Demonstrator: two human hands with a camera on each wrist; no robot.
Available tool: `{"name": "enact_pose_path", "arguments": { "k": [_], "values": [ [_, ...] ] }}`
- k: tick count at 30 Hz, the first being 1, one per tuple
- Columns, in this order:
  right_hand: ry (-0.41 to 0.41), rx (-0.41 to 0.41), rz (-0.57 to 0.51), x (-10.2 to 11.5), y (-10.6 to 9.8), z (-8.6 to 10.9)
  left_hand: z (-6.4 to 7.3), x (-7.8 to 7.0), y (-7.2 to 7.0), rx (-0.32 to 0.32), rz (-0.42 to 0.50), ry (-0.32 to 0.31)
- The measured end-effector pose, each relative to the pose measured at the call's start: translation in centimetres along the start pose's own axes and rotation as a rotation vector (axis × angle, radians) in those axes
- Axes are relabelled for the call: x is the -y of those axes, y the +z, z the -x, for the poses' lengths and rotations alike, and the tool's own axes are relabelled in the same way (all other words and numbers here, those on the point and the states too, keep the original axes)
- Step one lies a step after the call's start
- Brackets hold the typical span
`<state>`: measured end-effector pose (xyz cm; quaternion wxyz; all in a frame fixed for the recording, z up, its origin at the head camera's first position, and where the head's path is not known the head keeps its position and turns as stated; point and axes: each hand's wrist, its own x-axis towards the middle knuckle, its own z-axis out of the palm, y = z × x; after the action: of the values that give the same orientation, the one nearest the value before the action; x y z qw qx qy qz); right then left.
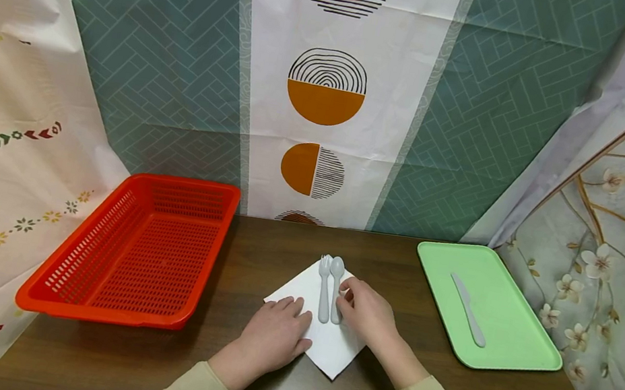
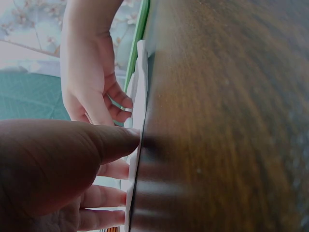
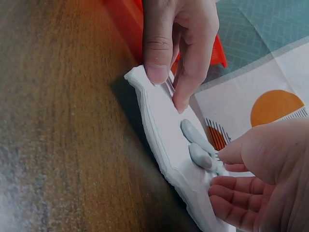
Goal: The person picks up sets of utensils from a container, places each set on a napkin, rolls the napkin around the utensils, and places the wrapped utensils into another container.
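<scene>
A folded white napkin point(image 1: 337, 354) lies turned cornerwise on the table, with a grey plastic fork point(image 1: 324, 292) and a grey spoon point(image 1: 337, 269) side by side on top. My left hand point(image 1: 275, 332) rests on the napkin's left part, fingers extended; the left wrist view has its thumb point(image 2: 120, 140) at the napkin's edge. At the spoon's right side is my right hand point(image 1: 368, 309), its thumb and fingertips right against the handle. In the right wrist view, the handle ends of the fork point(image 3: 193, 129) and spoon point(image 3: 199, 155) lie flat, and the right fingers are loosely bent.
A red plastic basket point(image 1: 103, 314) stands at the left. On the right, a light green tray point(image 1: 513, 322) holds a grey plastic knife point(image 1: 469, 310). Patterned curtains point(image 1: 188, 52) hang behind the dark wooden table point(image 1: 269, 236) and along both sides.
</scene>
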<state>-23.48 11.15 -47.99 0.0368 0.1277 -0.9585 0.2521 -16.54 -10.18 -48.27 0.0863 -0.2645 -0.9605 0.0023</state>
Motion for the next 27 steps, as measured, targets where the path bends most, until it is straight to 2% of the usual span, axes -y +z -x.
{"name": "enact_pose_path", "arguments": {
  "k": [9,27],
  "values": [
    [-0.036,-0.026,0.010,-0.2,-0.4,0.6,0.0,0.0,0.0,-0.003,-0.002,0.001],
    [-0.044,-0.023,0.020,-1.2,-0.8,1.4,0.0,0.0,0.0,-0.002,0.009,-0.001]
  ]
}}
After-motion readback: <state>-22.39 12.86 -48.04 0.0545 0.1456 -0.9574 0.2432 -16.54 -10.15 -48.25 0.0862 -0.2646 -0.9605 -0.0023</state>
